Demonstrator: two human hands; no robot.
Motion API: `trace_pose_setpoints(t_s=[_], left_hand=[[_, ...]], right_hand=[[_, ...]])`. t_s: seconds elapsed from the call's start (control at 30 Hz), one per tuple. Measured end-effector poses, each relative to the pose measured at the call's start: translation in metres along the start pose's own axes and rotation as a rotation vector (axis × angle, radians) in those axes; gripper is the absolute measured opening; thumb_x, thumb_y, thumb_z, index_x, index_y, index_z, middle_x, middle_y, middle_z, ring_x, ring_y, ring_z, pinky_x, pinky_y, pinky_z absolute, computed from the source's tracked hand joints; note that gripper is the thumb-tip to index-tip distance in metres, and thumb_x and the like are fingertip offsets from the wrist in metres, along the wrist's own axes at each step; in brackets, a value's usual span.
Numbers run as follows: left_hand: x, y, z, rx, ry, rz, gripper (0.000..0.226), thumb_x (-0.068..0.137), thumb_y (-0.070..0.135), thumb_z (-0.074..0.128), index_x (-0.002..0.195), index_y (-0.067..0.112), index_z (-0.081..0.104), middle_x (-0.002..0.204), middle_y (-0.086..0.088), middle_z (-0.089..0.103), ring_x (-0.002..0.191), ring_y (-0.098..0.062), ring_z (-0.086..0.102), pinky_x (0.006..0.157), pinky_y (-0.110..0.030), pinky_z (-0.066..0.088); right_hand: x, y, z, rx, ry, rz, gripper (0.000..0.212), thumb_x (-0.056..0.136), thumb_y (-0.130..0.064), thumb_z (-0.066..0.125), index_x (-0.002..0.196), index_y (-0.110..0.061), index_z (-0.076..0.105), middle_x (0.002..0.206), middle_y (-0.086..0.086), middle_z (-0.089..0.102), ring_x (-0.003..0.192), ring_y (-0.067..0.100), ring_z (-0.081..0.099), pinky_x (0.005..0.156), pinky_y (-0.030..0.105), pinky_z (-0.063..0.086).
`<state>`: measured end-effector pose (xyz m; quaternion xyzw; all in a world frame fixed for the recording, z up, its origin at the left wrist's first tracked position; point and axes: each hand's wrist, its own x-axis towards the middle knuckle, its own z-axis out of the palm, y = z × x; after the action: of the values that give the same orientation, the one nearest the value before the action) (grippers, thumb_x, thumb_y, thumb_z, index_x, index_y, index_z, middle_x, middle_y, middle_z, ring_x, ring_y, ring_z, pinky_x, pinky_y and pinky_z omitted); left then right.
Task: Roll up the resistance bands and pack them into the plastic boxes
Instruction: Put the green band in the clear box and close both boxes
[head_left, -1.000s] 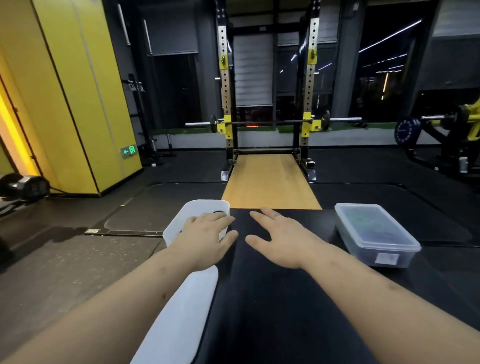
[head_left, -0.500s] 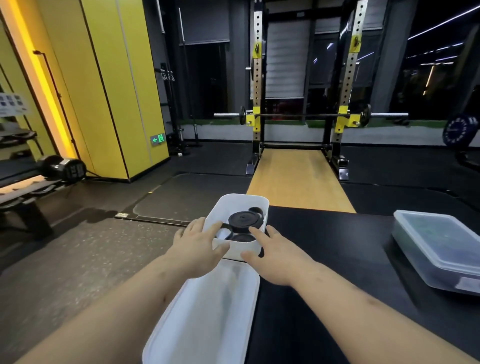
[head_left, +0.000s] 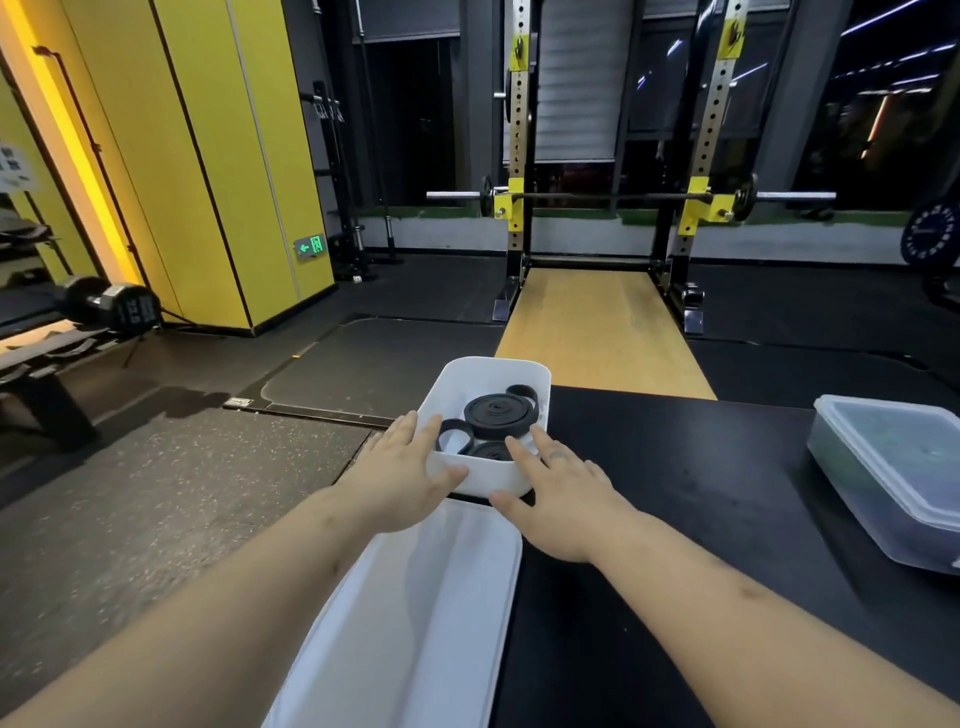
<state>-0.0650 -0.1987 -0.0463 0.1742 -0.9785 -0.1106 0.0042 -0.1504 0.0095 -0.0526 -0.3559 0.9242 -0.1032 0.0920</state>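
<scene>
An open white plastic box (head_left: 498, 371) stands at the far left corner of the black table (head_left: 675, 467). Rolled black resistance bands (head_left: 500, 414) lie inside it. My left hand (head_left: 402, 470) touches the box's near left corner with straight fingers, thumb against the front wall. My right hand (head_left: 558, 486) lies at the near right corner, fingers reaching over the rim, thumb low at the front wall. A white lid (head_left: 410, 623) lies flat on the table just in front of the box, under my forearms.
A second plastic box with its lid on (head_left: 893, 467) stands at the table's right edge. Beyond the table are the gym floor, a wooden platform (head_left: 602, 332) with a squat rack and barbell, yellow wall panels and a dumbbell (head_left: 106, 309) on the left.
My view has swung left and nearer, so the box's inside with the rolled bands shows. Both hands have come together onto the open box's near corners; the right hand came over from the bare table.
</scene>
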Motion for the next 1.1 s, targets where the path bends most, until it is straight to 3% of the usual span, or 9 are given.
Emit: trace_pose_setpoints(t_s=[0.47, 0.9, 1.1], left_hand=[[0.003, 0.086, 0.030, 0.052, 0.019, 0.098, 0.079, 0.098, 0.071, 0.026, 0.163, 0.033, 0.003, 0.171, -0.013, -0.003, 0.158, -0.024, -0.004, 0.127, -0.046, 0.004], [-0.045, 0.149, 0.041, 0.090, 0.006, 0.182, 0.075, 0.099, 0.072, 0.022, 0.162, 0.039, -0.001, 0.171, -0.010, -0.006, 0.158, -0.025, -0.006, 0.128, -0.043, 0.000], [-0.080, 0.161, 0.047, 0.060, 0.076, 0.226, 0.070, 0.100, 0.067, 0.022, 0.162, 0.037, 0.009, 0.170, -0.009, 0.012, 0.157, -0.025, 0.005, 0.128, -0.040, 0.005]], right_hand=[[-0.041, 0.084, -0.012, 0.023, 0.016, 0.085, 0.078, 0.098, -0.073, 0.030, 0.163, -0.043, 0.000, 0.171, -0.011, -0.019, 0.160, 0.016, -0.004, 0.129, 0.047, 0.007], [-0.121, 0.120, -0.019, 0.034, 0.024, 0.148, 0.076, 0.099, -0.072, 0.032, 0.163, -0.041, 0.004, 0.170, -0.011, -0.022, 0.159, 0.018, 0.003, 0.129, 0.045, 0.010], [-0.174, 0.118, -0.021, 0.066, 0.034, 0.179, 0.072, 0.101, -0.068, 0.036, 0.162, -0.040, 0.010, 0.170, -0.013, -0.020, 0.158, 0.017, 0.008, 0.127, 0.040, 0.013]])
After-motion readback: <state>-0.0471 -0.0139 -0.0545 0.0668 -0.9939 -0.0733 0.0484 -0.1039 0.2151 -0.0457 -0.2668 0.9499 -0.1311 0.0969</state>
